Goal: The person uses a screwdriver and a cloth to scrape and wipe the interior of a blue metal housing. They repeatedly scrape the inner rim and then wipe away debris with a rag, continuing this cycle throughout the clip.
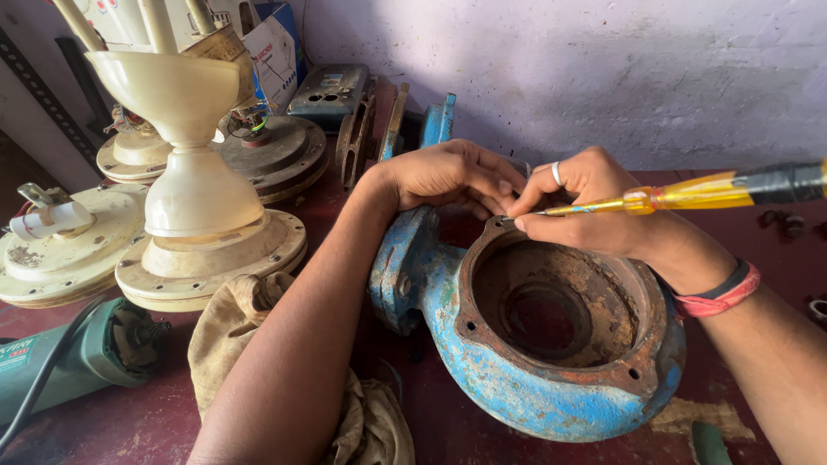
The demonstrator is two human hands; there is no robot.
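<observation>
Cream ceiling-fan motors (202, 232), green angle grinder (73, 353), crumpled tan cloth (233, 323) on maroon table (129, 422).
</observation>
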